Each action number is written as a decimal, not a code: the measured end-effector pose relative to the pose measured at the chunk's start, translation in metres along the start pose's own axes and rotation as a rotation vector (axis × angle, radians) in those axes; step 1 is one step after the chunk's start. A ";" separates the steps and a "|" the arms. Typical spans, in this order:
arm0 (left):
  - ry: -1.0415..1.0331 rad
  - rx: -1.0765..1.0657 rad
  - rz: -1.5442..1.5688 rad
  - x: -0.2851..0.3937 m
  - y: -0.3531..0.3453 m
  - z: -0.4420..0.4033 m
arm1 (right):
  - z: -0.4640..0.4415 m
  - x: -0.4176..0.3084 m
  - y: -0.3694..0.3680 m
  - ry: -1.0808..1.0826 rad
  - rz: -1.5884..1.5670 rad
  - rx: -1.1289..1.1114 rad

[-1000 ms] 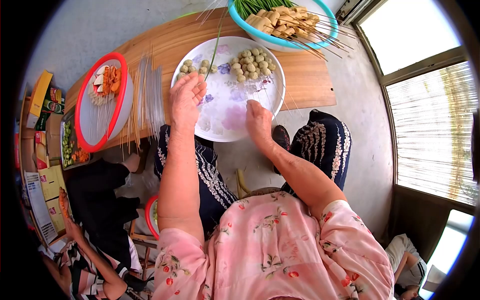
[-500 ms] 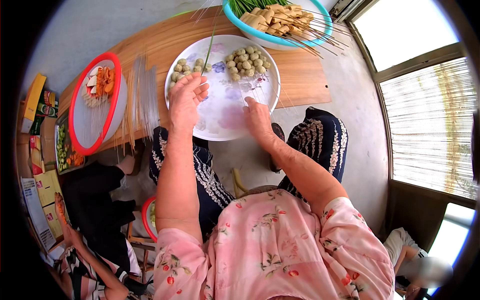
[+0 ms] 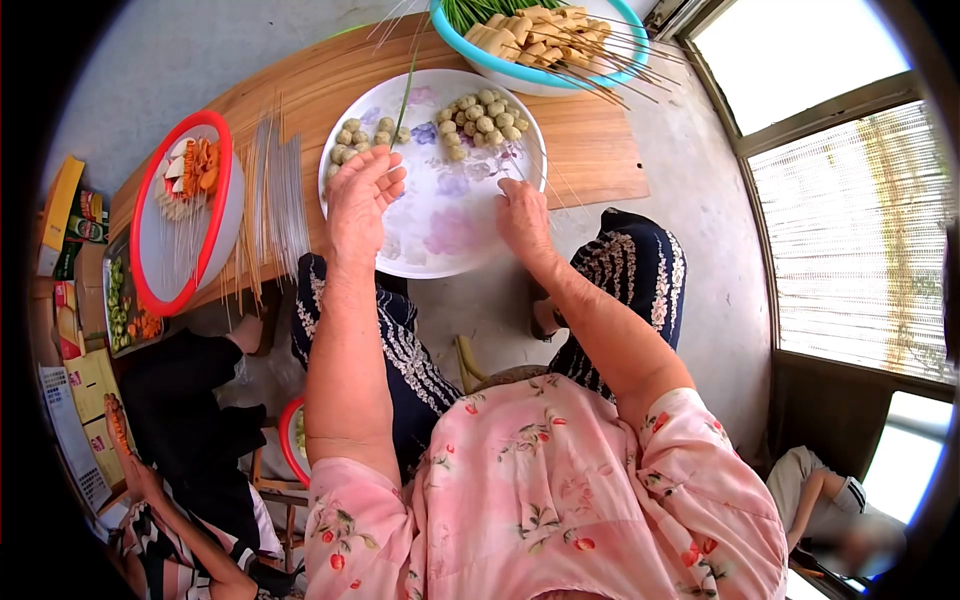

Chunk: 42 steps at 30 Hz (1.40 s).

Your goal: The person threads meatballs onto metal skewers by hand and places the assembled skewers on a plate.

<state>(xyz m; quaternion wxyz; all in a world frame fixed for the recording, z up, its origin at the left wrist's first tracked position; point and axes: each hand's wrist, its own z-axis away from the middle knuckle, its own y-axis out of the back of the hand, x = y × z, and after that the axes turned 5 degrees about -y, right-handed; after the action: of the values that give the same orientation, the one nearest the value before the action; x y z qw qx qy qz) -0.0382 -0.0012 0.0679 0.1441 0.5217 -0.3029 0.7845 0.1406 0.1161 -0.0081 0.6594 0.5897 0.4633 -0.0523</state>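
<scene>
A white plate [image 3: 430, 255] with purple flowers lies on the wooden table. Two groups of greyish-green balls sit on it, a smaller left group [image 3: 352, 137] and a larger right group [image 3: 485, 118]. My left hand [image 3: 362, 198], fingers curled, is over the plate's left side; a long thin green stalk [image 3: 407, 92] rises from its fingertips past the left balls. Over the right side, my right hand [image 3: 524, 220] is closed, thumb and forefinger together below the right group. Thin skewers run close to those fingertips; what the pinch holds is too fine to make out.
Behind the plate stands a blue-rimmed basin [image 3: 640, 62] with skewered tan rolls and green stalks. Left are loose skewers [image 3: 285, 190] and a red-rimmed basket [image 3: 143, 285] of skewered food. A tray [image 3: 120, 340] of cut vegetables and a seated person [image 3: 200, 420] are farther left.
My right hand has moved slightly away from me and rightward over the plate, its fingers drawn closer together. The left hand keeps the green stalk in nearly the same place. The view shifts a little.
</scene>
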 end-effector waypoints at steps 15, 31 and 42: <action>-0.032 -0.018 0.019 0.009 -0.004 0.005 | 0.012 -0.006 -0.011 0.151 0.289 -0.035; -0.131 0.247 0.189 0.032 0.065 -0.009 | 0.005 -0.013 0.027 0.348 0.145 -0.114; -0.247 0.588 -0.378 -0.013 0.176 0.021 | 0.019 -0.030 0.043 0.392 -0.065 -0.431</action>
<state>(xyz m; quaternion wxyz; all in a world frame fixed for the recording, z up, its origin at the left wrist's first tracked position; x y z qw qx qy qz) -0.1127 -0.1499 0.0045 0.0928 0.6784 0.0221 0.7284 0.1600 0.0990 0.0414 0.6652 0.4197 0.6012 0.1411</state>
